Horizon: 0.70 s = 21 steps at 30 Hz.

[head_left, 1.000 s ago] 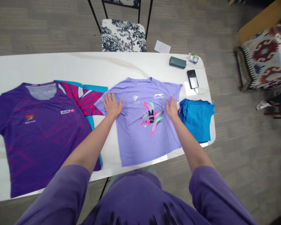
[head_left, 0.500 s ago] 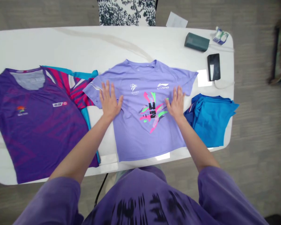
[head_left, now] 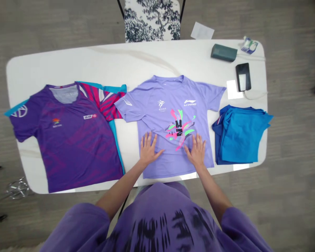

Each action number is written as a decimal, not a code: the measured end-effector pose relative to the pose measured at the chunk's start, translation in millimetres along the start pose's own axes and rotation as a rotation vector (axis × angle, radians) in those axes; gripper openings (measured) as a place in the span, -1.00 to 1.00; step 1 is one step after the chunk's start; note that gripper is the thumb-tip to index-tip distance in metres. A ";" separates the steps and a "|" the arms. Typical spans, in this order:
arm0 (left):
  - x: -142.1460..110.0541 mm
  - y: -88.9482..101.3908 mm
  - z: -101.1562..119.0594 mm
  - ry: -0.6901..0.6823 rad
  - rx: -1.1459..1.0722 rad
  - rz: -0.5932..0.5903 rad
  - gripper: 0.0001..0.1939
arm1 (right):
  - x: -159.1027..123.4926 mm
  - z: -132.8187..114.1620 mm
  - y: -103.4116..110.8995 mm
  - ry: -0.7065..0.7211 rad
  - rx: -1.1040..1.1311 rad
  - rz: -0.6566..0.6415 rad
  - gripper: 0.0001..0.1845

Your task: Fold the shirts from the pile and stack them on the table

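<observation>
A lavender T-shirt (head_left: 162,122) lies spread face up in front of me, its collar toward the far side and a bright print on the chest. My left hand (head_left: 149,148) rests flat on its lower left part, fingers spread. On the lower right part lies my right hand (head_left: 196,150), also flat with fingers apart. Small wrinkles run across the cloth between the hands. To the left, a dark purple T-shirt (head_left: 76,147) is laid out over blue cloth, and its pink-striped sleeve meets the lavender sleeve.
Folded blue clothes (head_left: 243,134) are stacked at the right of the white table (head_left: 94,64). Behind them are a black phone-like device (head_left: 243,77), a dark green case (head_left: 224,53) and a small carton (head_left: 249,45). A patterned chair (head_left: 152,21) stands beyond the far edge.
Both hands have slid from the upper chest and sleeve area down toward the shirt's hem. The view has shifted, and more of the table's left end shows.
</observation>
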<state>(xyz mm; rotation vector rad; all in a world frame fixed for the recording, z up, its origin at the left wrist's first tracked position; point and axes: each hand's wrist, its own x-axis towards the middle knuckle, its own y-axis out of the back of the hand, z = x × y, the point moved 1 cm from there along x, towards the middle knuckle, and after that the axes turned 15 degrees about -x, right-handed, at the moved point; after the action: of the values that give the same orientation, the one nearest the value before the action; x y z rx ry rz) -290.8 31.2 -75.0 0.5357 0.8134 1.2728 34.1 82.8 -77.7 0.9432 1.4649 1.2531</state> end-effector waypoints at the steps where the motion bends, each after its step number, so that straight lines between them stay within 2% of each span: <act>1: -11.0 2.1 5.6 -0.023 0.014 0.000 0.11 | -11.1 -1.4 5.3 -0.008 -0.006 0.004 -0.02; 4: -53.8 -3.4 18.6 -0.085 0.047 -0.054 0.17 | -55.4 6.0 8.4 -0.056 -0.027 0.017 0.15; 8: -107.0 -24.9 23.7 -0.050 0.074 -0.103 0.36 | -111.1 36.4 -7.6 -0.117 -0.072 0.026 0.32; 11: -129.4 -31.5 30.5 -0.031 0.076 -0.101 0.38 | -131.9 52.1 -12.5 -0.100 -0.097 0.013 0.34; 13: -131.7 -23.6 37.2 -0.036 0.059 -0.079 0.28 | -136.0 50.9 -5.5 -0.096 -0.097 0.020 0.31; 15: -120.6 -1.5 39.0 -0.004 0.026 -0.017 0.09 | -135.8 38.1 8.8 -0.089 -0.075 0.031 0.21; 16: -109.4 15.6 35.8 0.035 0.005 0.034 -0.03 | -135.2 27.1 17.6 -0.079 -0.053 0.025 0.14; 18: -76.3 60.6 19.1 0.143 -0.043 0.155 -0.24 | -134.1 -3.7 36.0 -0.027 0.012 -0.034 -0.09; 21: -8.9 141.7 -28.4 0.254 -0.129 0.257 -0.48 | -135.2 -69.2 58.9 0.088 0.131 -0.227 -0.52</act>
<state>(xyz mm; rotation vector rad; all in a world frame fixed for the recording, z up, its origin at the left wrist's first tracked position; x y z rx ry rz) -401.4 53.4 15.7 0.3871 0.8854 1.6426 -1.3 -52.8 5.3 0.7891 1.6896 1.0537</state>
